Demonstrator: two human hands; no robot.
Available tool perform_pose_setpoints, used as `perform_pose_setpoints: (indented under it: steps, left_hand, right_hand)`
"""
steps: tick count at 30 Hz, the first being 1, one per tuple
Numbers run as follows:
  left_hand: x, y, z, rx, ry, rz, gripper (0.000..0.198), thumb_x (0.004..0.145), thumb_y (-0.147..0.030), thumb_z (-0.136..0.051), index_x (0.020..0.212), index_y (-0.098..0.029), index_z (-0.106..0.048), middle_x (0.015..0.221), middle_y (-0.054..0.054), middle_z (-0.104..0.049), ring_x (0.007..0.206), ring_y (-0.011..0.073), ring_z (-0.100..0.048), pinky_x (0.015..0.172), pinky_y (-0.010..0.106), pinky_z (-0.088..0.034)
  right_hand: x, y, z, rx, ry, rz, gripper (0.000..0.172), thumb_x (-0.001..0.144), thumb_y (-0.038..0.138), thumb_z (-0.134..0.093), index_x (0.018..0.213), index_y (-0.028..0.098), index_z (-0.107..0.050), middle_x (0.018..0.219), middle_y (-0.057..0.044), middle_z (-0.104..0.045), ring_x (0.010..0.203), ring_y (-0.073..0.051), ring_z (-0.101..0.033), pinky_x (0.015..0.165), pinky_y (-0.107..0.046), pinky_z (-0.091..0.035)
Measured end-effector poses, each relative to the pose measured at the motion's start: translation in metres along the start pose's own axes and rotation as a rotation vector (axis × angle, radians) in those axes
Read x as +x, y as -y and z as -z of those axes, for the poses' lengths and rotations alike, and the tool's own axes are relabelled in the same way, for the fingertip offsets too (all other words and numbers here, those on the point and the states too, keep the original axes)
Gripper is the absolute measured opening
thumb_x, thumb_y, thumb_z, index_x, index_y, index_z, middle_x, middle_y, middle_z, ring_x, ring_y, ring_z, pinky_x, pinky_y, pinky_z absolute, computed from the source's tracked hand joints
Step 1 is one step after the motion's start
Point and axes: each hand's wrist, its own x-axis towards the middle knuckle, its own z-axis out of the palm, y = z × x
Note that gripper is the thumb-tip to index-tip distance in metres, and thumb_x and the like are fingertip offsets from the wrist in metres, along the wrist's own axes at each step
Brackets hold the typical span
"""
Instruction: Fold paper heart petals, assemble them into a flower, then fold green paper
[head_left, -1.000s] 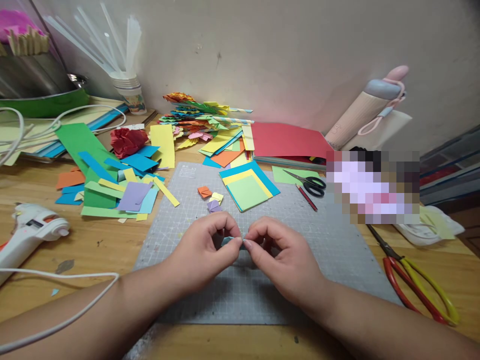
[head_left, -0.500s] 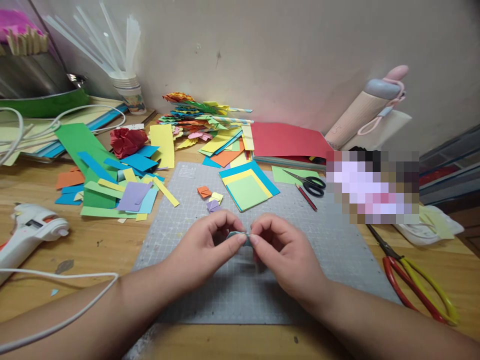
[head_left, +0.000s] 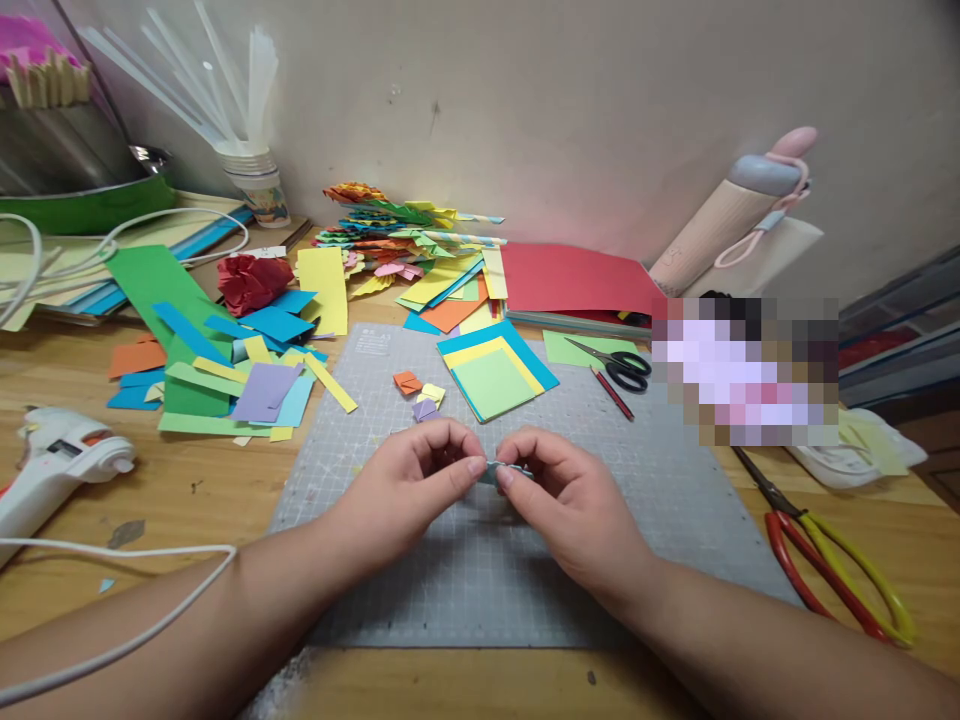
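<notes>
A small folded piece of light blue paper [head_left: 490,472] is pinched between both hands above the grey cutting mat [head_left: 450,590]. My left hand [head_left: 431,465] grips its left end with thumb and forefinger. On the right side, my right hand [head_left: 562,495] pinches it, thumb in front, and part of the paper sticks out behind that thumb. The other fingers curl inward and hide some of it. Just beyond lie small folded paper pieces: an orange one [head_left: 407,382], a yellow one [head_left: 432,394] and a purple one [head_left: 424,409]. Square coloured sheets [head_left: 495,385] are stacked behind them.
Black-handled scissors [head_left: 626,369] and a dark red pencil [head_left: 613,393] lie at the mat's far right. Larger red-and-yellow-handled scissors [head_left: 825,560] rest farther right. A glue gun [head_left: 64,460], its white cable over my left forearm, and paper scraps [head_left: 262,390] are at left.
The blue paper has shifted between my fingers: less shows behind the left thumb, more beyond the right thumb. Both hands stay nearly in place.
</notes>
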Motion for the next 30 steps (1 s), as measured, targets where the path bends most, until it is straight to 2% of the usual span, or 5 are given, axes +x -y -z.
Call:
perform_pose_setpoints:
  steps: [11,14,18,22,30]
  left_hand:
    - [0.002,0.007,0.009,-0.137,0.202,0.070,0.015,0.082,-0.030,-0.057,0.077,-0.017,-0.054,0.079,0.001,-0.049,0.078,0.0150,-0.046,0.071,0.028,-0.035]
    - [0.001,0.008,0.006,-0.068,-0.011,-0.065,0.011,0.080,-0.028,-0.061,0.082,-0.019,-0.055,0.078,-0.001,-0.049,0.074,0.0140,-0.046,0.068,0.027,-0.037]
    - [-0.003,0.006,0.004,0.275,-0.263,-0.391,0.010,0.077,-0.020,-0.064,0.085,-0.022,-0.059,0.083,0.000,-0.051,0.079,0.0144,-0.050,0.074,0.029,-0.041]
    - [-0.007,0.004,0.003,0.546,-0.257,-0.553,0.010,0.076,-0.014,-0.066,0.082,-0.020,-0.062,0.089,0.001,-0.054,0.088,0.0141,-0.054,0.080,0.028,-0.043]
    - [-0.012,0.003,0.001,0.644,-0.237,-0.630,0.009,0.075,-0.008,-0.065,0.078,-0.016,-0.060,0.083,0.001,-0.054,0.077,0.0105,-0.056,0.071,0.024,-0.047]
  right_hand:
    - [0.001,-0.003,0.001,0.073,0.085,0.079,0.002,0.082,0.022,-0.057,0.080,0.020,-0.058,0.081,0.000,-0.057,0.078,-0.015,-0.051,0.073,-0.030,-0.039]
    - [0.000,-0.004,0.002,0.088,0.023,0.093,0.003,0.083,0.022,-0.057,0.080,0.021,-0.057,0.079,0.001,-0.054,0.077,-0.014,-0.049,0.071,-0.029,-0.038]
    - [0.000,-0.005,0.001,0.093,-0.047,0.139,0.005,0.084,0.020,-0.056,0.079,0.023,-0.055,0.081,0.002,-0.053,0.078,-0.014,-0.047,0.073,-0.029,-0.037]
    - [-0.002,-0.004,-0.001,0.093,-0.019,0.188,0.007,0.083,0.017,-0.056,0.079,0.022,-0.055,0.081,0.002,-0.053,0.079,-0.014,-0.049,0.074,-0.030,-0.038]
    - [-0.005,-0.003,-0.002,0.035,-0.024,0.258,0.009,0.084,0.015,-0.056,0.079,0.022,-0.055,0.080,0.001,-0.055,0.078,-0.014,-0.051,0.073,-0.031,-0.040]
